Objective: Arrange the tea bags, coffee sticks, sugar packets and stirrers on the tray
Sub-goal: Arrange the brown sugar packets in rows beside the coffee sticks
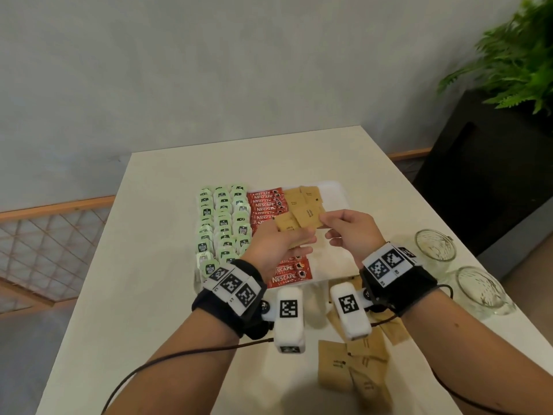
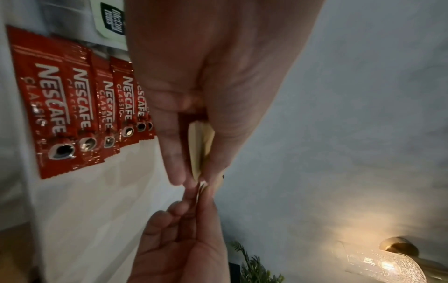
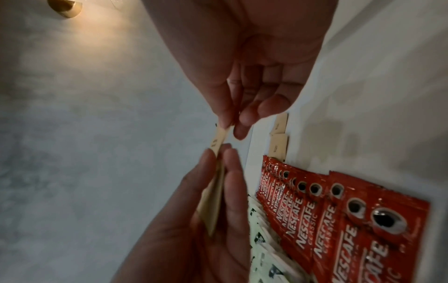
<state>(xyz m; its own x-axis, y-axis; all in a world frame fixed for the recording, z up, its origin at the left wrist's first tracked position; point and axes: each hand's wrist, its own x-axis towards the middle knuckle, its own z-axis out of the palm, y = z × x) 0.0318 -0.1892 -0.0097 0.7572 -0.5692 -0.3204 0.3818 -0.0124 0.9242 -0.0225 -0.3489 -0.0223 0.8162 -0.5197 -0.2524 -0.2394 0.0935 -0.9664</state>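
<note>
Nearest the camera, loose brown sugar packets [image 1: 356, 372] lie scattered on the worktop [image 1: 167, 295], behind the wrists and well short of the fingers. Two glass mugs [image 1: 457, 265] stand on the worktop to the right of the right hand.

Above the tray's near part, the left hand [image 1: 276, 250] holds a small stack of sugar packets [image 1: 291, 227], its fingers [image 2: 174, 149] and thumb clamped flat on either side of the stack. The right hand [image 1: 348, 233] meets it just beside: its thumb and forefinger [image 3: 226, 107] pinch the corner of one packet [image 1: 308, 218] that fans out from the top of the stack, while its other fingers hang loosely curled.

Under and to the left of the fingers, a column of red coffee sticks [image 1: 287, 274] runs up the white tray [image 1: 335, 199], each overlapping the next. Further left, green tea bags [image 1: 223, 223] sit in three overlapping columns. Beyond the fingertips, at the tray's far end, a few sugar packets [image 1: 302, 196] already lie just right of the coffee sticks.

Past the worktop stand a grey wall and, at far right, a green plant [image 1: 514, 58] on a black stand.
</note>
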